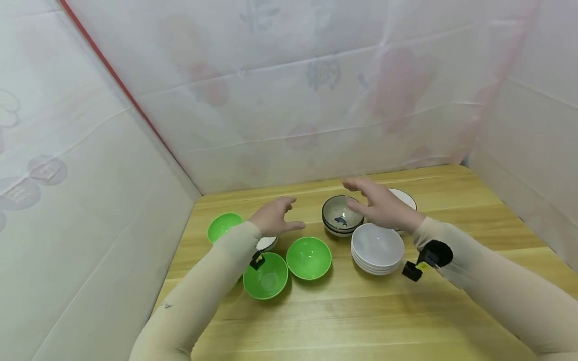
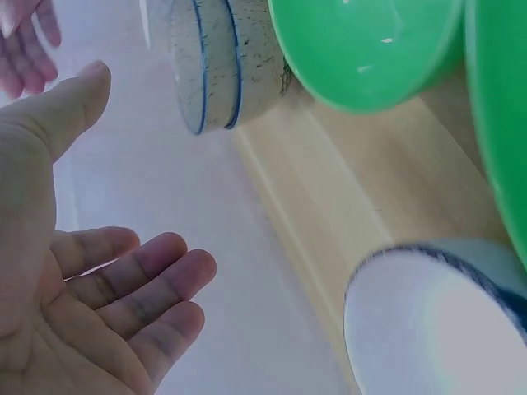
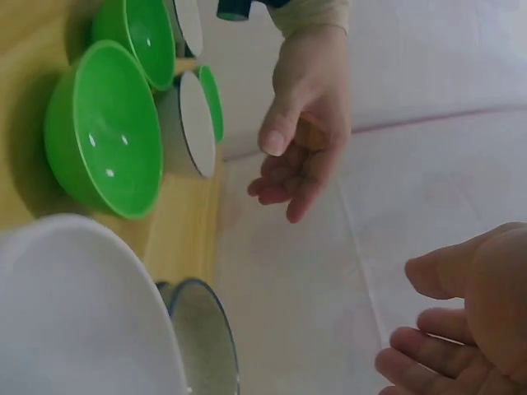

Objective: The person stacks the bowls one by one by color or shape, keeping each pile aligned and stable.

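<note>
A: Entry one, your left hand (image 1: pixel 276 216)?

B: Your left hand: raised at the left, thumb spread well away from lightly bent fingers, empty. Nearest item in the head view: a white bowl with a dark rim (image 1: pixel 267 244), partly hidden behind your wrist.

A: Entry two, your right hand (image 1: pixel 381 204)?

B: Your right hand: raised likewise, thumb spread from the fingers, empty. In the head view your thumb overlaps the grey fish bowl (image 1: pixel 337 208), the upper of two nested, dark-rimmed.

A: And the bowls about your hands?

B: White stack (image 1: pixel 378 245): several plain bowls nested, upright, just in front of your right hand. Right green bowl (image 1: pixel 309 258): single, upright, between your hands and nearer to you. Front green bowl (image 1: pixel 266 277): just beside it, on the left. Far green bowl (image 1: pixel 223 224): beyond your left forearm, which hides part of it. Far-right bowl (image 1: pixel 404 197): white inside, dark-rimmed, mostly hidden behind your right hand.

A: Setting and fittings?

B: Wood-grain table (image 1: pixel 316 321) under all the bowls; pale printed sheeting (image 1: pixel 289 110) behind; one black device (image 1: pixel 429 258) on your right wrist.
</note>
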A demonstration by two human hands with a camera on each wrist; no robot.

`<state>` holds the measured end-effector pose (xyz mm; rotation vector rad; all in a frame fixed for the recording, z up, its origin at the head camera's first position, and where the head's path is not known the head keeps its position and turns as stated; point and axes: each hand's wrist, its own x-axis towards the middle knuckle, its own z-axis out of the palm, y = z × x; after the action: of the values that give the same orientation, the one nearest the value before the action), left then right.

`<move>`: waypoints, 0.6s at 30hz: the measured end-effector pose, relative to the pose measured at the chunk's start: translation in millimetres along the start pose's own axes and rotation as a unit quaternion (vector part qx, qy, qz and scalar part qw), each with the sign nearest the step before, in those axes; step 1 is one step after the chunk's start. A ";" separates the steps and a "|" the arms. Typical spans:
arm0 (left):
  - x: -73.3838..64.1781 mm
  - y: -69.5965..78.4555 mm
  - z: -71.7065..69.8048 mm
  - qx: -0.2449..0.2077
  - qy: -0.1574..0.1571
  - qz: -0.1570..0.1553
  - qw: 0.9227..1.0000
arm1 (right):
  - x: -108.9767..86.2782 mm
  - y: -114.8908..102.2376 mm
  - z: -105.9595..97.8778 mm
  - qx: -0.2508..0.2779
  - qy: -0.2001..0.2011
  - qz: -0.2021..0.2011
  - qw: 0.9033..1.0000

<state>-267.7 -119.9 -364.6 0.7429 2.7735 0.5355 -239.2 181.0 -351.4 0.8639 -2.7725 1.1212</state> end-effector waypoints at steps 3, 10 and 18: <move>-19.8 -6.2 -4.5 -0.004 0.014 0.014 1.000 | -12.9 -7.8 8.8 0.015 0.022 -0.018 0.999; -58.2 -21.4 2.2 0.017 0.060 0.049 0.997 | -31.3 -24.5 34.2 0.035 0.092 -0.079 0.992; -76.0 -22.1 23.2 0.016 0.085 0.097 0.992 | -49.4 -38.0 66.9 0.112 0.119 -0.067 0.984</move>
<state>-206.0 -170.3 -385.7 1.0258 2.8872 0.6189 -166.6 139.1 -388.0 0.8553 -2.3941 1.4272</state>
